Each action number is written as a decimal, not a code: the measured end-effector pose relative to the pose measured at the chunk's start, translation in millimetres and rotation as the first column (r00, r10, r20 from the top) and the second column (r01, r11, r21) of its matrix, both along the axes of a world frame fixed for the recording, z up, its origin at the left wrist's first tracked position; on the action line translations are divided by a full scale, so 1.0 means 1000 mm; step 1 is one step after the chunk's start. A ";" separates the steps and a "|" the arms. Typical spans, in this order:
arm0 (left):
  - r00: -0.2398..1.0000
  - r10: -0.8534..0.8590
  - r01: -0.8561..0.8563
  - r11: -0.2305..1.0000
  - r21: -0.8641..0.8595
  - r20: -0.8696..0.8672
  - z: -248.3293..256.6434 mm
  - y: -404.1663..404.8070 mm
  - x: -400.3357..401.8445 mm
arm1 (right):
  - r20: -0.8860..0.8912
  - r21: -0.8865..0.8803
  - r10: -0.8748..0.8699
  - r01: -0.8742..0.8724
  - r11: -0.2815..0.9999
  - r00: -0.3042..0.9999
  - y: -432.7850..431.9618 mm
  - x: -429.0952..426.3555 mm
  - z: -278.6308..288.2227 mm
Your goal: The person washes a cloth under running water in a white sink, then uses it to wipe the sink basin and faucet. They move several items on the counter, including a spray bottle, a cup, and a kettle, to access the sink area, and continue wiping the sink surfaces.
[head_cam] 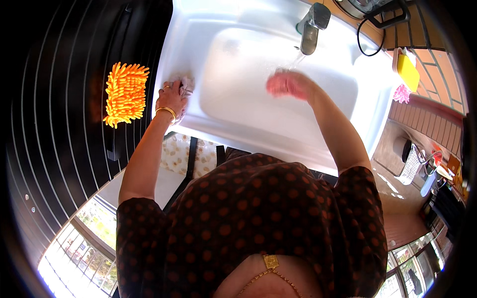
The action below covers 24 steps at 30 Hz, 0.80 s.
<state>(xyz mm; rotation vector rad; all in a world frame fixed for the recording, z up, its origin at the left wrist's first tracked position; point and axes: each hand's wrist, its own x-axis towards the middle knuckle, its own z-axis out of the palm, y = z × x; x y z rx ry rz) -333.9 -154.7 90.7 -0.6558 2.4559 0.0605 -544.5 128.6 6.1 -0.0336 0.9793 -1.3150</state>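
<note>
My left hand (172,100) presses a crumpled, pale wet-looking cloth (186,87) against the left rim of a white sink (231,126). A gold bangle circles that wrist. Over the basin, my right hand (288,85) is blurred and sits below the metal tap (310,35). Thin water runs from the spout towards its fingers. No object shows in the right hand, but the blur hides how its fingers are set.
An orange chenille wash mitt (126,95) hangs at the dark ribbed panel (74,111) left of the sink. A yellow sponge (407,72) and a pink scrubber (401,94) are beyond the right rim. A black cable (359,37) loops over the back right corner.
</note>
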 end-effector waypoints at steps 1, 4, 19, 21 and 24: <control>1.000 -0.004 0.004 1.000 -0.001 0.003 0.003 0.001 -0.002 | -0.086 0.208 0.270 -0.247 0.946 0.959 0.007 0.010 0.011; 1.000 -0.012 0.012 1.000 0.002 0.000 0.006 0.004 -0.005 | -0.264 0.515 0.417 -0.239 0.823 0.870 0.031 0.007 0.001; 0.999 0.034 -0.034 0.998 0.045 -0.013 0.017 0.007 -0.009 | 0.302 0.047 -0.498 0.509 0.859 0.813 0.013 -0.069 0.014; 0.999 0.024 -0.022 0.998 0.052 -0.039 0.020 0.011 -0.014 | 0.107 0.064 -0.520 0.516 0.854 0.848 0.012 -0.067 0.010; 0.979 0.087 -0.053 0.982 0.180 -0.186 0.011 0.006 -0.012 | -0.142 0.209 -0.645 0.660 0.722 0.751 -0.048 -0.029 0.006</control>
